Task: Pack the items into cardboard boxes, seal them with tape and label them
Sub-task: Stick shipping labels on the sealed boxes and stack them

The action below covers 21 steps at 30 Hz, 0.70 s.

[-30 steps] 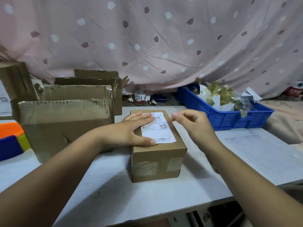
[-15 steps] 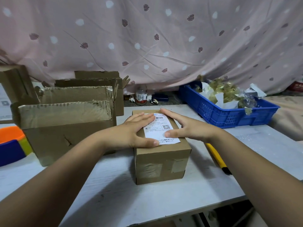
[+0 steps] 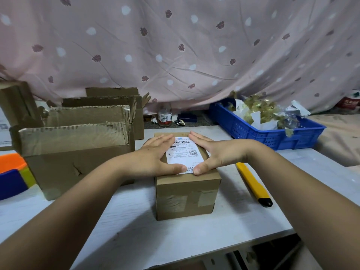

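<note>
Small cardboard box (image 3: 187,195) sits centre frame on the white desk (image 3: 194,236), closed, with clear tape patches (image 3: 173,202) on the near face. White shipping label (image 3: 184,152) lies on the box top: barcode at the far end, QR code toward the right, small print too fine to read

Left hand (image 3: 153,158): grip released, fingers straight and together, palm flat on the left part of the box top, thumb stretched out with its tip on the label's near edge. Right hand (image 3: 216,154): mirrored, grip released, flat on the right part of the top, fingers along the label's right edge, thumb tip at the label's near right corner. The two thumb tips are just apart

Right of the box and apart from it: yellow utility knife (image 3: 253,184) lying diagonally on the desk, black end nearest the camera. Upper right: blue plastic crate (image 3: 268,135) with clear-wrapped yellowish items and white paper inside. Left of frame: open cardboard boxes (image 3: 78,162) lined up front to back, the nearest just left of the small box. Far left edge: orange, blue and yellow plastic thing (image 3: 11,172), cut off by the frame. Behind the box at the back of the desk: small bottle (image 3: 165,117) with a white label. Pink patterned cloth (image 3: 175,45) hangs across the whole background
</note>
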Available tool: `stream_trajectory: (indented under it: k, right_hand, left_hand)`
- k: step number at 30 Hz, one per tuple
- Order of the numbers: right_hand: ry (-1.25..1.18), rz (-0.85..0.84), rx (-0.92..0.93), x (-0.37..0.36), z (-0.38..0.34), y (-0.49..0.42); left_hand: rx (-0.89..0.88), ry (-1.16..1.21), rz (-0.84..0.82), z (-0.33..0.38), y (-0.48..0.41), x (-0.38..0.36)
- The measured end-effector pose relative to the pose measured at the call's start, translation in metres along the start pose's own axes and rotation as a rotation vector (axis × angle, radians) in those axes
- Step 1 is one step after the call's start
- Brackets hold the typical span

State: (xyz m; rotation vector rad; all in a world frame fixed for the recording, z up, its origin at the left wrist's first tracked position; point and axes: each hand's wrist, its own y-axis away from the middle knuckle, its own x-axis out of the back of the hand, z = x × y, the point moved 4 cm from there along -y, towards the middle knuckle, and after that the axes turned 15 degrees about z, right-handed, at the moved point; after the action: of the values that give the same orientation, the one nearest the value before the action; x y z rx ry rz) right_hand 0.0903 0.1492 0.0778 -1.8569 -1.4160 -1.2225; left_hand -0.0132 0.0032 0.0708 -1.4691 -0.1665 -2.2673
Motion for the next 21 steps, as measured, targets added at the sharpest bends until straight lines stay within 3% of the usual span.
stream_trajectory:
  k: [6,13,21]
  right_hand:
    - [0.118,0.001,-0.04,0.003,0.001,0.001]
    - [0.098,0.057,-0.069,0.004,0.002,0.009]
    - [-0.54,0.055,-0.228,-0.026,0.017,0.025]
  left_hand:
    - [0.027,-0.088,-0.061,0.002,-0.001,0.002]
    - [0.108,-0.106,0.013,0.004,0.002,0.009]
    - [0.252,0.126,0.084,0.006,0.018,0.004]
